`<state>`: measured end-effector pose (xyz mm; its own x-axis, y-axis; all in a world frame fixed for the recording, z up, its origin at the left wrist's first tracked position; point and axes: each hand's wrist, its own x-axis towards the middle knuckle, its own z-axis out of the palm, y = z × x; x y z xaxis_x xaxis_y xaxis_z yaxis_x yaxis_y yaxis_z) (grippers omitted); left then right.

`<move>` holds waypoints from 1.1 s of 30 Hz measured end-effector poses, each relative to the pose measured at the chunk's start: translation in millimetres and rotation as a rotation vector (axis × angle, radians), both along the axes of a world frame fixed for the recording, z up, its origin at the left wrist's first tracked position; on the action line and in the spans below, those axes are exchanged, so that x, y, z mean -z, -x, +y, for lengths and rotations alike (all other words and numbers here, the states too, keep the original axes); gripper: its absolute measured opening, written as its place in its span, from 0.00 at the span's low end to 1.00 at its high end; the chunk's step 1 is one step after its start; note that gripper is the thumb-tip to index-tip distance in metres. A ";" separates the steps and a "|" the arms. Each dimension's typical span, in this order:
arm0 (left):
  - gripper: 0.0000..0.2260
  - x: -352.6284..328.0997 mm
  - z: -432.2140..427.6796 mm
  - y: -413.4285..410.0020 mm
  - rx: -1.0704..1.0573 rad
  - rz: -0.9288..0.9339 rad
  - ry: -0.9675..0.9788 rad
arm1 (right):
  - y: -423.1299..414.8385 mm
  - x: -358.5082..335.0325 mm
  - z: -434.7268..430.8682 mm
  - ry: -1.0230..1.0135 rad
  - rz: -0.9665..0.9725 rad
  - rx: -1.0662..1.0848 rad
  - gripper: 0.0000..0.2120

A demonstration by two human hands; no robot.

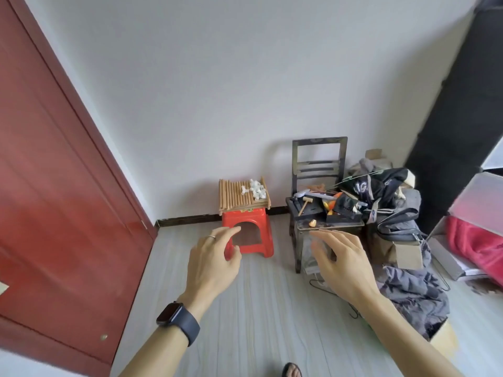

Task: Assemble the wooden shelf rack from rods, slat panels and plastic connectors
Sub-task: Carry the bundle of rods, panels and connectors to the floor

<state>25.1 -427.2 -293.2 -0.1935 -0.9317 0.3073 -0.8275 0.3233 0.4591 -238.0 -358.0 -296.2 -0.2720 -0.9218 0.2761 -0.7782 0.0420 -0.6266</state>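
A red plastic stool (260, 239) stands against the far wall. On its top lies a stack of wooden rods and slat panels (234, 195), with a heap of white plastic connectors (257, 189) on the right part. My left hand (213, 258), with a ring and a dark watch on the wrist, is stretched out in the air in front of the stool, fingers relaxed and holding nothing. My right hand (341, 263) is held out beside it, in front of the dark chair, fingers spread and empty. Neither hand touches any part.
A dark wooden chair (318, 170) right of the stool carries a small wooden mallet (304, 205) and clutter. Bags and clothes (392, 208) pile up further right, with boxes (408, 257) on the floor. A red door (54, 186) fills the left side. A sandalled foot (291, 370) shows at the bottom.
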 end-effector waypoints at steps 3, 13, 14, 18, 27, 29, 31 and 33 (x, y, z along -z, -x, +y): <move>0.18 22.2 -52.9 25.7 0.018 -0.022 -0.056 | 20.0 21.7 -56.7 -0.063 -0.031 -0.004 0.14; 0.18 70.9 -215.2 94.2 0.040 0.005 -0.257 | 88.2 75.0 -228.8 -0.333 -0.060 0.012 0.16; 0.18 77.2 -231.3 98.8 0.049 -0.002 -0.277 | 93.0 81.2 -244.8 -0.356 -0.056 0.012 0.17; 0.18 107.4 -301.6 119.5 0.084 -0.014 -0.385 | 112.1 110.8 -307.0 -0.467 -0.047 0.026 0.19; 0.18 178.7 -493.0 187.4 0.259 -0.134 -0.514 | 161.2 185.6 -462.3 -0.785 -0.103 0.149 0.21; 0.19 196.9 -529.2 205.3 0.324 -0.188 -0.549 | 174.1 204.2 -491.1 -0.856 -0.127 0.176 0.23; 0.19 218.6 -558.6 223.8 0.378 -0.252 -0.583 | 187.6 225.6 -516.4 -0.928 -0.170 0.213 0.25; 0.20 244.8 -581.4 239.9 0.420 -0.301 -0.621 | 198.6 251.5 -540.4 -0.978 -0.237 0.263 0.26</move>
